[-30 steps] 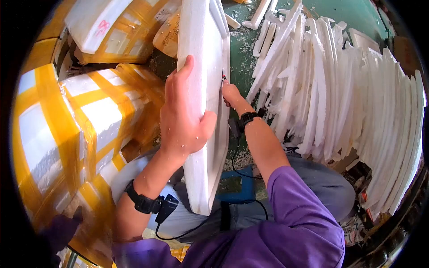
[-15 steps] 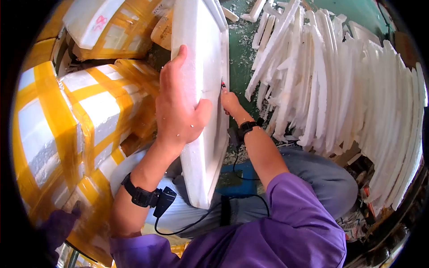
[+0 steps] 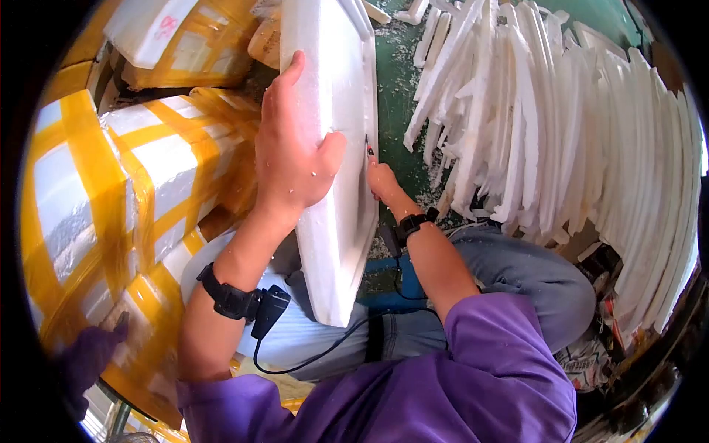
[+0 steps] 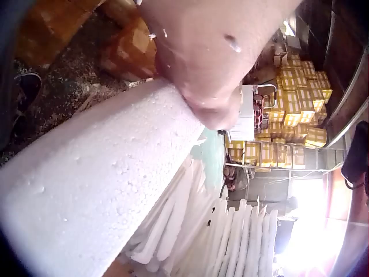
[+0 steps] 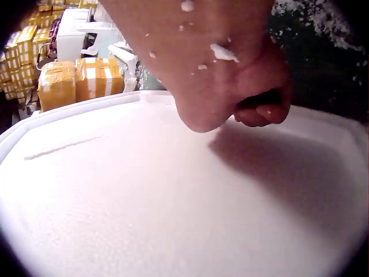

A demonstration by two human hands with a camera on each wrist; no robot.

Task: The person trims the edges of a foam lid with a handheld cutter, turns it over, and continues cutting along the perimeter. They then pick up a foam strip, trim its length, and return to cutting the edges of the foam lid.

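Note:
A white foam lid (image 3: 340, 88) stands on edge before me, its raised rim facing right. My left hand (image 3: 295, 166) grips its near edge, thumb over the face and index finger stretched upward. The left wrist view shows the thick pitted side of the foam lid (image 4: 98, 179). Against the lid's right face, my right hand (image 3: 382, 181) holds a small utility knife (image 3: 371, 150) with red and black on it; the blade is mostly hidden. In the right wrist view the curled right hand (image 5: 253, 98) overlaps the lid's inner face, where a thin slit (image 5: 63, 148) shows.
Many white foam slabs (image 3: 532, 125) stand stacked in a row at the right. Foam boxes wrapped in yellow tape (image 3: 162, 155) crowd the left. Foam crumbs lie over the green surface (image 3: 399, 96). A cable (image 3: 317, 362) runs across the lap.
My right hand has moved with the knife along the lid's face toward my body. The left hand keeps its grip, and the lid sits a little higher in the head view.

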